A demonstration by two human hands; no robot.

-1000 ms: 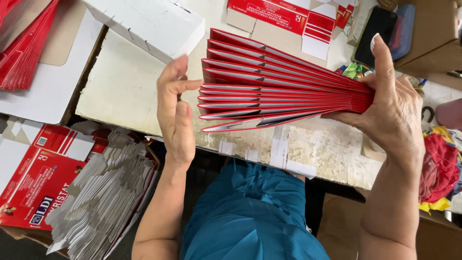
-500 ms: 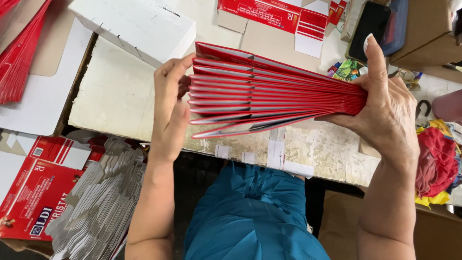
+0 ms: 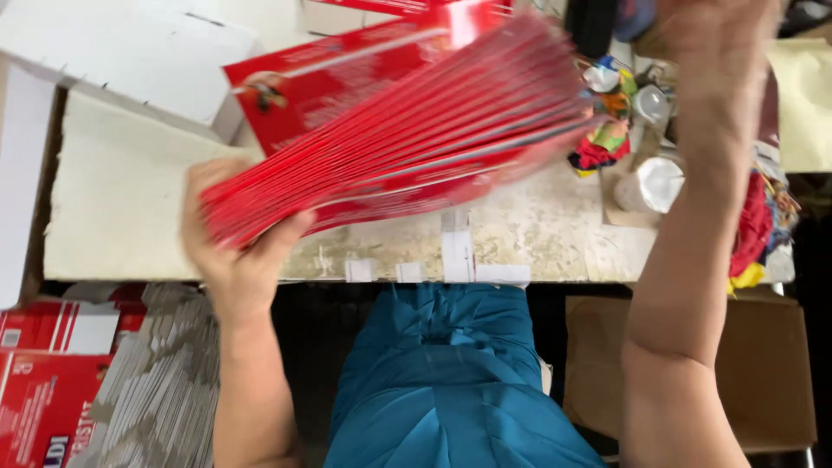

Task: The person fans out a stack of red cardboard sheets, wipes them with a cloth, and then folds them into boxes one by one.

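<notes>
Stack: flat red cartons (image 3: 407,139), light, stiff but slippery (they fan easily).
Left hand (image 3: 238,251): my grip holds the lower end.
Right hand (image 3: 711,43): grip state I cannot tell.

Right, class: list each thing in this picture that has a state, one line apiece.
Red cartons: flat, fanned, tilted, blurred.
Left hand: gripping the cartons' lower end.
Right hand: raised at the top edge, grip unclear.
White box: lying on the table.
Grey stack: flat, below the table.

The stack of flat cartons (image 3: 407,139) hangs above the table (image 3: 537,234), left hand (image 3: 238,251) beneath its left end.
</notes>
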